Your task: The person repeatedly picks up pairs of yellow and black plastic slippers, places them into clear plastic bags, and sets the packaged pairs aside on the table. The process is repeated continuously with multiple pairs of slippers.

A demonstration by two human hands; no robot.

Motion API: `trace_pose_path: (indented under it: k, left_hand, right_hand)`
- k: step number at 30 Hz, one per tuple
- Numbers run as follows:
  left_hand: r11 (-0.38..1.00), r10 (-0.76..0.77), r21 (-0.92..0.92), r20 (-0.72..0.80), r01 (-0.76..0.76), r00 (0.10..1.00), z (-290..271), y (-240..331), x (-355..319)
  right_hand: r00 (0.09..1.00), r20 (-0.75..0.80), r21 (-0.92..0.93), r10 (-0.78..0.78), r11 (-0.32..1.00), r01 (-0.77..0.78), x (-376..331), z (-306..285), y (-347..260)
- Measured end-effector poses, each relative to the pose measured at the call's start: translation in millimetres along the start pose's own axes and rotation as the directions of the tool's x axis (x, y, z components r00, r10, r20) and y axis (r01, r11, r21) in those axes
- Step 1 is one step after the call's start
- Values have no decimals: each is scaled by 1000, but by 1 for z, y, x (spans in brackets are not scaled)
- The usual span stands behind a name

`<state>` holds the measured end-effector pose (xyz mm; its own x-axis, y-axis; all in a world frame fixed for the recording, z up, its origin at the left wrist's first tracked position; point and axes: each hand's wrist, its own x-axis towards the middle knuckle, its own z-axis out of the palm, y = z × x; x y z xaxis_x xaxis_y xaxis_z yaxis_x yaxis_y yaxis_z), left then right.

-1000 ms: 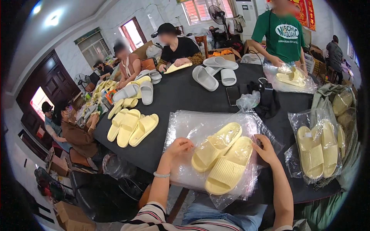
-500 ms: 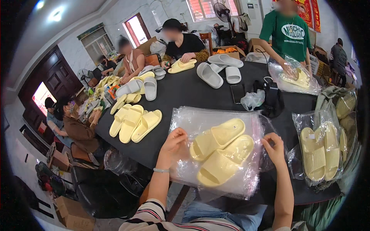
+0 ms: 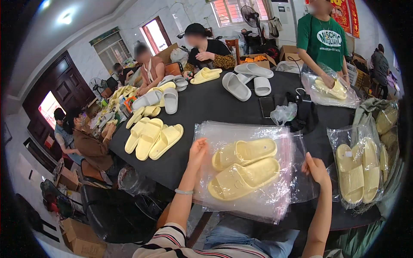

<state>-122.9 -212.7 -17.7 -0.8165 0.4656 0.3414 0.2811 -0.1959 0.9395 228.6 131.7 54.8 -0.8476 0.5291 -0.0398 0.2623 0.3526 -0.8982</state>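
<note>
Two pale yellow slide slippers lie side by side, toes to the left, beneath the shiny film of a clear plastic bag. This bag rests on a stack of clear bags at the near side of the table. My left hand is closed, fingers curled in a pinch on film at the bag's left side. At the right side, my right hand is closed with fingertips pinching the bag's loose film. Transparent film makes the exact grip points hard to see.
The black table holds yellow slippers at left and grey slippers farther back. A phone and a black device lie beyond the stack. Bagged slippers sit at right. Across the table a person handles another bag.
The slippers have turned from slanting upward to lying more nearly level, and slid slightly left. My right hand has moved a little right; my left rose slightly. The far person's hand has lifted off a slipper.
</note>
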Motion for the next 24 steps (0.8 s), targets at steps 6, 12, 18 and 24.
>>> trace_pose_path:
  k: [6,12,18,24]
  left_hand:
    - [975,-156,178,116,134,981,9,5,-3]
    - [956,-186,246,95,158,978,18,18,-3]
    - [966,-171,216,138,139,976,25,33,2]
    - [972,-236,31,32,235,971,26,52,13]
  right_hand:
    - [913,407,202,23,973,-115,-5,-1,-1]
    - [928,327,330,-176,942,63,-5,22,1]
    - [879,459,649,-130,725,-232,-5,29,-11]
    - [916,303,473,-265,876,97,-10,7,-6]
